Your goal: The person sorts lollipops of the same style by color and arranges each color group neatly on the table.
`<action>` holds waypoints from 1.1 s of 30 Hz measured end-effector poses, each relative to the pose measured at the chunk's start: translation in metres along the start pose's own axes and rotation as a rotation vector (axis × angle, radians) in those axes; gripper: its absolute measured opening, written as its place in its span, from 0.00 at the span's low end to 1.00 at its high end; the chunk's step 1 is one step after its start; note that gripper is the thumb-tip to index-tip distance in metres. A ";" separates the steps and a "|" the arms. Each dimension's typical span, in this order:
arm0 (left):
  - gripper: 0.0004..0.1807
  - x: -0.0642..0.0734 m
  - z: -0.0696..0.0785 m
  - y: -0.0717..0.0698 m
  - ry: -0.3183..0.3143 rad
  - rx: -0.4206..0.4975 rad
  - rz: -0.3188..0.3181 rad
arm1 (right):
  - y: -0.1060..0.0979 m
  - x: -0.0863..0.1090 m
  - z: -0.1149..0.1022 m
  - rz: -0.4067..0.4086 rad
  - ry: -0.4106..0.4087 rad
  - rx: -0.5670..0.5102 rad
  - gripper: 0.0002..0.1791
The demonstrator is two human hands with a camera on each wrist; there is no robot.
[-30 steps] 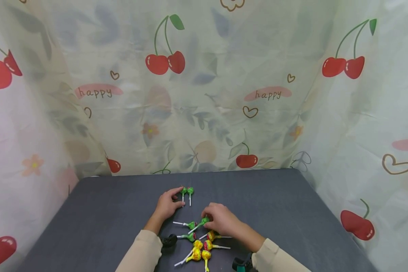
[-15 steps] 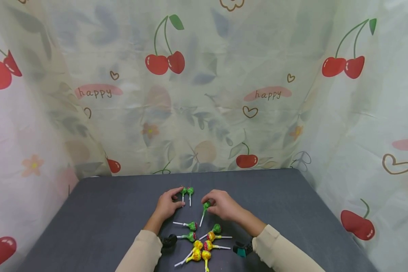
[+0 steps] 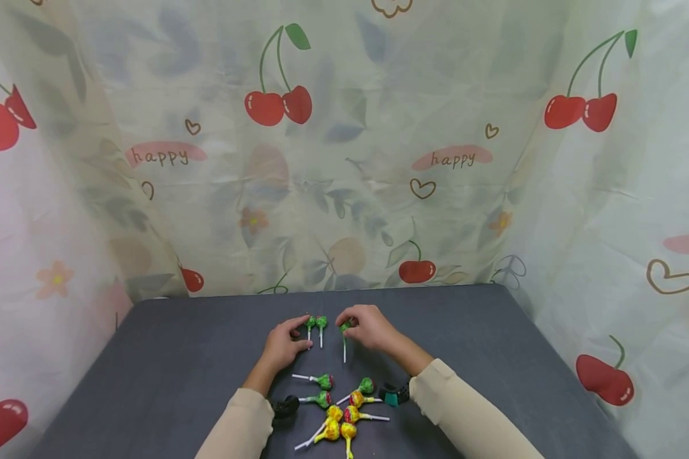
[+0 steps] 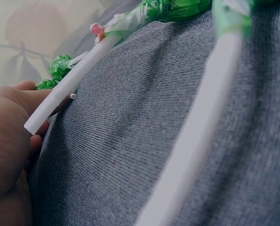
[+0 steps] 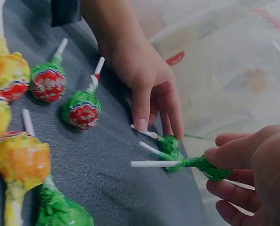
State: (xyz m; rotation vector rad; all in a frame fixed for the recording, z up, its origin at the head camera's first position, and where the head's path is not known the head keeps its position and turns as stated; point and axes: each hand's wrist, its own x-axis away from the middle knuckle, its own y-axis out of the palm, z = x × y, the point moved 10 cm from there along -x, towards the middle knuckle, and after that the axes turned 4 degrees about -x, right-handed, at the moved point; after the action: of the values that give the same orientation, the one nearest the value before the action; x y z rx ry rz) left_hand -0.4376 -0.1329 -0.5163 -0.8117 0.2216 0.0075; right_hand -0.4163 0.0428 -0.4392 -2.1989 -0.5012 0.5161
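Note:
My right hand (image 3: 370,328) pinches a wrapped green lollipop (image 5: 201,164) by its head. Its white stick points toward the near side, just above the table. To the left, two green lollipops lie side by side, sticks toward me: an outer one (image 3: 309,333) and an inner one (image 3: 321,324). My left hand (image 3: 281,347) rests beside the outer one, its index fingertip at the head and its thumb at the stick's end. In the left wrist view, part of the left hand (image 4: 10,150) shows at the left edge, beyond large nearby sticks.
Nearer me on the dark grey tabletop (image 3: 195,357) lie more green lollipops (image 3: 325,381) and several yellow lollipops (image 3: 348,431) in a loose cluster between my forearms. A printed curtain (image 3: 344,191) stands behind the table's far edge and along both sides.
My right hand has lifted a green lollipop from the cluster and carried it away from me, turning its stick toward the near side. My left hand has stayed in place.

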 end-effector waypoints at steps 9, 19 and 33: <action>0.32 -0.002 0.000 0.000 0.007 -0.005 -0.001 | 0.008 -0.021 0.020 0.035 0.043 0.016 0.12; 0.32 0.000 0.000 0.001 0.006 -0.001 -0.008 | 0.024 -0.033 0.047 0.136 0.165 -0.070 0.15; 0.31 0.000 -0.001 0.001 0.010 -0.005 -0.013 | 0.037 -0.032 0.065 0.328 0.303 -0.190 0.09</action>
State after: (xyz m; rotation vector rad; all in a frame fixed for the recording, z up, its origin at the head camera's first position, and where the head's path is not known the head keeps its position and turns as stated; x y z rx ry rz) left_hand -0.4379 -0.1330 -0.5182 -0.8179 0.2258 -0.0083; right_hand -0.4698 0.0440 -0.5004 -2.5029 -0.0271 0.3032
